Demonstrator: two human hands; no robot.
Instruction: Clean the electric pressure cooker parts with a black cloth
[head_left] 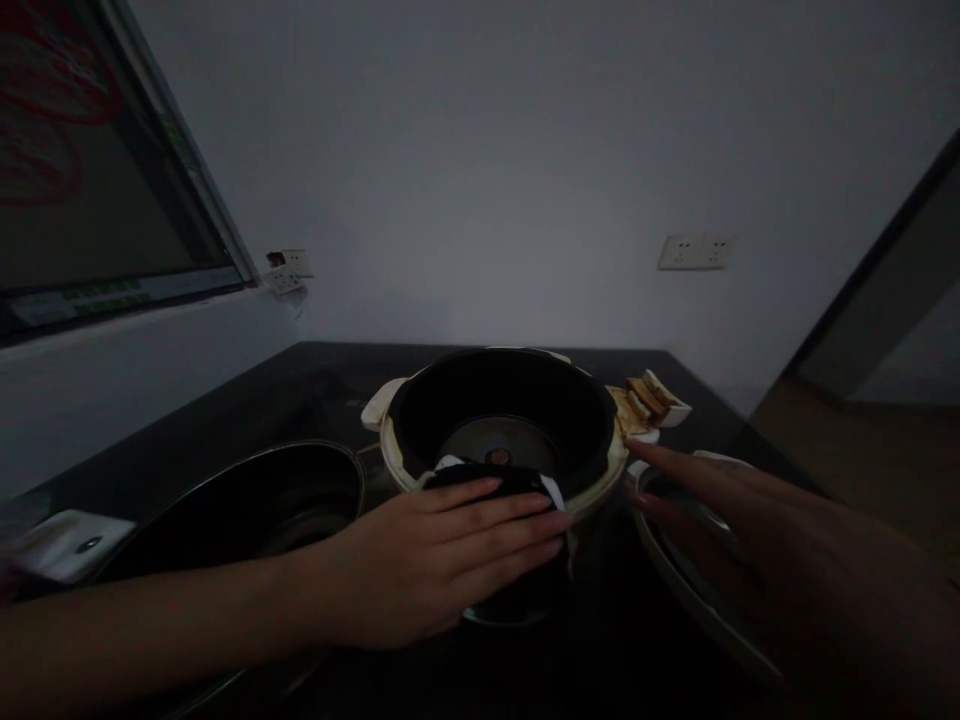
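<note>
A cream-coloured electric pressure cooker body [390, 440] stands open on a dark counter, its black inside and heating plate [491, 440] showing. My left hand [442, 555] lies flat, fingers stretched out, pressing a dark cloth [525, 480] with white edges against the cooker's near rim and front. My right hand [757, 530] reaches in from the right with fingers extended, the fingertip touching the cooker's right side near its stained hinge [645, 405]. Beneath that hand lies the cooker's round lid [690, 590].
A dark inner pot [255, 510] sits left of the cooker, with a white handle-like piece [71, 545] beside it. The dark counter [330, 375] meets a white wall carrying sockets [694, 252]. A window [97, 190] is at left, a doorway at right.
</note>
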